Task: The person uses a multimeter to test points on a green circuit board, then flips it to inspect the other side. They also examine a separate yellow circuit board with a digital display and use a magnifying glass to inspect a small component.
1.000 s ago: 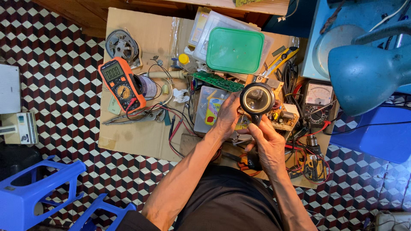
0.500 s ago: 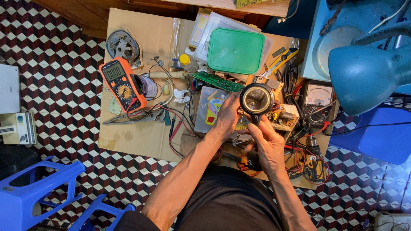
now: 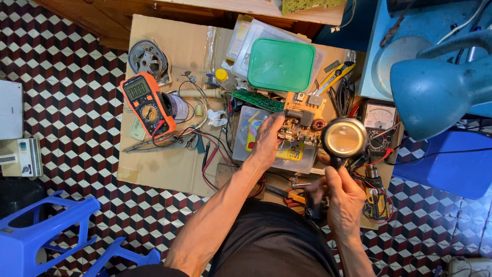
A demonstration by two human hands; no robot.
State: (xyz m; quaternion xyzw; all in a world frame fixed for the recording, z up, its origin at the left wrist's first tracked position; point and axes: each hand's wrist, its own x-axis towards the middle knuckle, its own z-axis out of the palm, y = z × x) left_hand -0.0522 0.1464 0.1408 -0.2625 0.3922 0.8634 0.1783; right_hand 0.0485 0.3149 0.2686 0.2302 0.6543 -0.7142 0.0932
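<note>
Your left hand (image 3: pixel 267 139) grips the orange circuit board (image 3: pixel 301 123) near the cardboard's right edge — your right hand (image 3: pixel 344 197) clasps the magnifier (image 3: pixel 344 138).

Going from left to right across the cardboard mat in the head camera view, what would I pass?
Orange digital multimeter → left hand → orange circuit board it holds → round black-rimmed magnifying glass, held by the right hand → analog needle meter → blue desk lamp shade.

Left hand (image 3: pixel 267 139) reaches forward, fingers curled in a grip; right hand (image 3: pixel 344 195) is fisted upright.
</note>
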